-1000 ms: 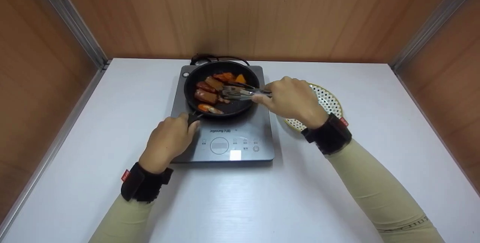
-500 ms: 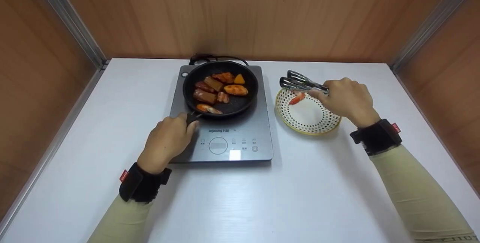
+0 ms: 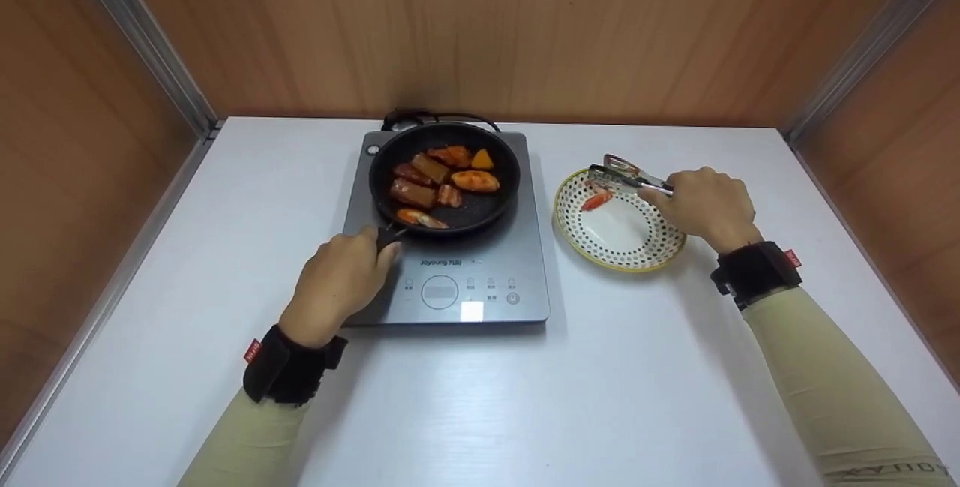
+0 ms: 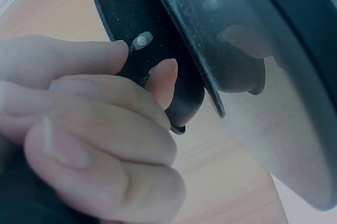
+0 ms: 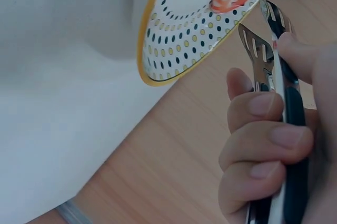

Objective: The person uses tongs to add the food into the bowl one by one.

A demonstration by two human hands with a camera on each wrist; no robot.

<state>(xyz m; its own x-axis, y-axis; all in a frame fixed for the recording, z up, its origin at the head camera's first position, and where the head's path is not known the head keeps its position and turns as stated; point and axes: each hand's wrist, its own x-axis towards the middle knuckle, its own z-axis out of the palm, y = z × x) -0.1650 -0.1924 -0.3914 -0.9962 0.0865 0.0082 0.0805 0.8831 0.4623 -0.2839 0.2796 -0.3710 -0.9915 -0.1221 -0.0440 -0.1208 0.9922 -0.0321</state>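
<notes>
the left hand [image 3: 337, 284] has its fingers [image 4: 100, 145] curled round the black handle [image 4: 142, 50] of the frying pan [image 3: 444, 175], thumb and forefinger pinching it close to the pan's wall. the pan sits just beyond this hand on the grey induction cooker [image 3: 450, 262], with brown and orange pieces of food [image 3: 439, 179] inside it. the right hand [image 3: 705, 205] grips a pair of metal tongs [image 3: 626, 175], fingers [image 5: 263, 145] wrapped round the two arms and pressing them nearly together; the slotted tips [image 5: 258, 50] reach out past the hand's fingertips over the far rim of the dotted plate [image 3: 637, 247]. the plate lies on the white desk [image 3: 525, 397] just beside and under this hand, between the hand and the cooker. a small red-and-white shrimp [image 3: 595, 200] rests on the plate, near the tong tips but apart from them.
</notes>
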